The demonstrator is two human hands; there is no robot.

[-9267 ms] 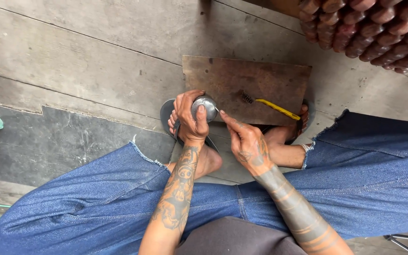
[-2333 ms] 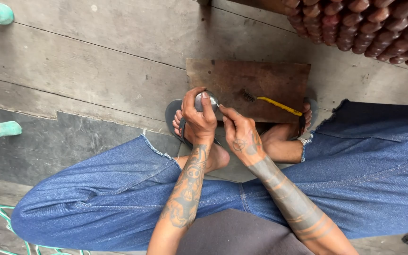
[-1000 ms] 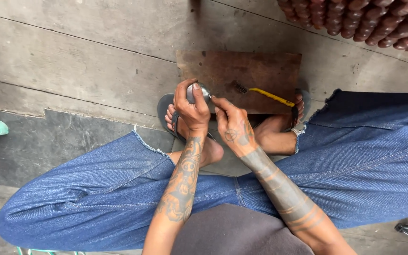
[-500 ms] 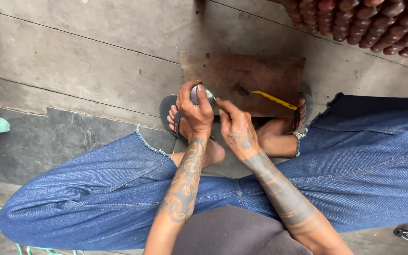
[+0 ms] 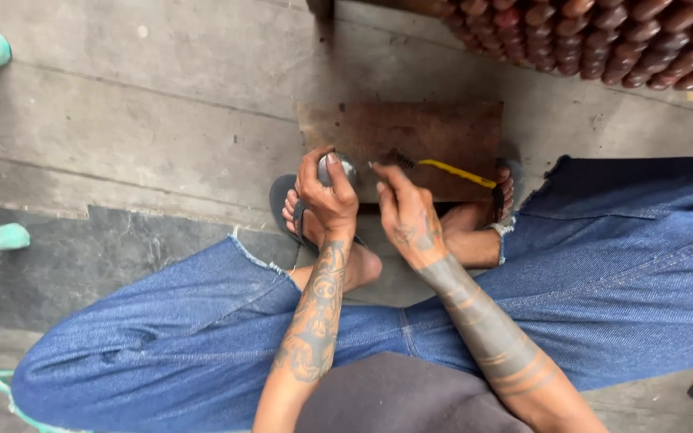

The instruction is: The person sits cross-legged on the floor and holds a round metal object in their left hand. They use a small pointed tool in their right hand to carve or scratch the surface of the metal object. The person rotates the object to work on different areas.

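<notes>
The person is sitting low with legs in wide blue jeans [image 5: 162,329] spread apart, and both arms are reaching down between the knees. The left hand [image 5: 329,196] is wrapping tight around a small round grey metal piece [image 5: 338,168], holding it just above the near edge of the board. The right hand [image 5: 405,215] is pinching its fingers together right beside that piece; a thin tool may be in them, but I cannot tell.

The round piece is smooth, so it could be slipping out of the fingers and rolling away. The bare toes in the dark sandal [image 5: 285,210] are sitting just under the left hand, so a drop or a slip could be hurting them.

A little farther, a flat brown rusty metal board [image 5: 411,136] is lying on the grey floor [image 5: 138,104]. A wire brush with a yellow handle [image 5: 447,170] is resting on it, close to the right hand, and could be getting bumped. Farthest off, rows of round brown wooden knobs [image 5: 603,40] are filling the top corner.
</notes>
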